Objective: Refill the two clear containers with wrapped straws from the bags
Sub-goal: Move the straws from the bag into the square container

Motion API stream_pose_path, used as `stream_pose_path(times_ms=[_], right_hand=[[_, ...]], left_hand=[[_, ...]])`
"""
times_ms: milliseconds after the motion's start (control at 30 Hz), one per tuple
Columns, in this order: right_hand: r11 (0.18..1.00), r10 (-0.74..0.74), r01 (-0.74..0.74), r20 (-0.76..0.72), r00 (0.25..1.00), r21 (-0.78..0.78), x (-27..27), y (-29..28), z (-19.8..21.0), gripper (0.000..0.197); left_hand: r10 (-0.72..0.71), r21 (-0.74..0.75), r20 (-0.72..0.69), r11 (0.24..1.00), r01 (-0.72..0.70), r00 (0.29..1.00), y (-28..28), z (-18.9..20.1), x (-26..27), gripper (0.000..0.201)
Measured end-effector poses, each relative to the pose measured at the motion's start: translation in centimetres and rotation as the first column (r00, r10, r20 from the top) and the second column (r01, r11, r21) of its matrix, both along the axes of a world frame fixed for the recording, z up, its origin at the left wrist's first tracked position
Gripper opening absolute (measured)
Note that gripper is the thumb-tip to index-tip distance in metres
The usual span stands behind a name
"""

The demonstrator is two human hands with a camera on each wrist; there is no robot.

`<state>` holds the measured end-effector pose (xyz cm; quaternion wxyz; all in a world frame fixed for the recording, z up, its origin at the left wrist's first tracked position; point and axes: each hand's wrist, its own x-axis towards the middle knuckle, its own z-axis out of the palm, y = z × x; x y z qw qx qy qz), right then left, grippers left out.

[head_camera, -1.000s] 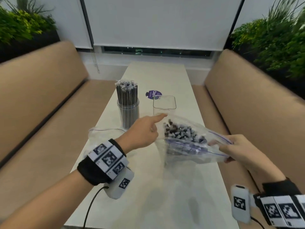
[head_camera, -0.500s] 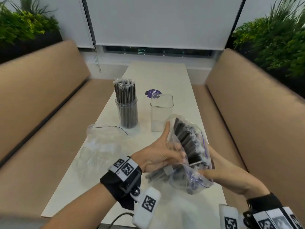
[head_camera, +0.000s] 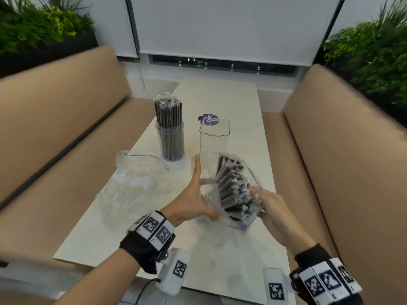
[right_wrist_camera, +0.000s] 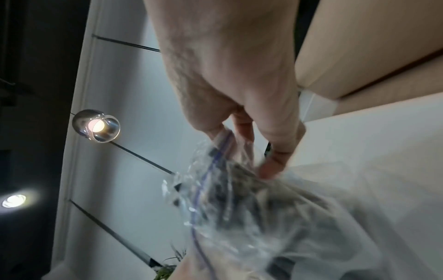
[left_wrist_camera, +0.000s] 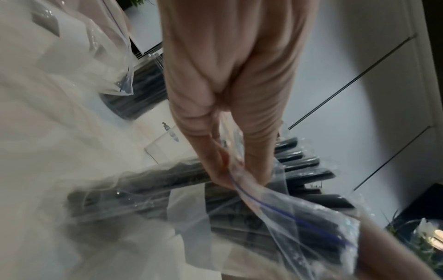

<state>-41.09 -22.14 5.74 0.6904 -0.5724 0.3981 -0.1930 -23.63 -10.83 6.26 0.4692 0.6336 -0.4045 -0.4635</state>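
Left hand (head_camera: 193, 201) holding bag of straws (head_camera: 229, 190) at mouth rim, fingers hidden behind plastic, thumb stretching up along edge; wrist view blurring, showing fingers pinching zip strip. Right hand (head_camera: 273, 210) gripping opposite rim, fingertips half hidden by film; thumb pinching zip edge in wrist view. Bag hanging above counter (head_camera: 220, 95), tilting, dark wrapped straws (head_camera: 231, 186) fanning inside. Beyond: square container (head_camera: 214, 137) standing empty; round container (head_camera: 170, 139) standing packed with straws. Empty bag (head_camera: 132, 183) lying crumpled left. Purple sticker (head_camera: 208, 118) showing behind square container.
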Motion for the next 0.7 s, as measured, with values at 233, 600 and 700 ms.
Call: stream_pose_path(times_ms=[233, 600, 700], right_hand=[[0.956, 0.161, -0.200, 0.185, 0.969, 0.216, -0.7, 1.0, 0.6, 0.035], [0.960, -0.079, 0.031, 0.163, 0.983, 0.279, 0.0, -1.4, -1.1, 0.026], [0.941, -0.125, 0.095, 0.075, 0.989, 0.325, -0.5, -2.0, -0.8, 0.028]], left_hand=[[0.279, -0.109, -0.096, 0.951, -0.288, 0.956, -0.1, -2.7, -1.9, 0.144], [0.240, 0.050, 0.008, 0.969, -0.240, 0.971, 1.9, -2.9, -1.1, 0.090], [0.092, 0.073, 0.039, 0.993, -0.095, 0.995, 2.7, -1.4, 1.8, 0.098]])
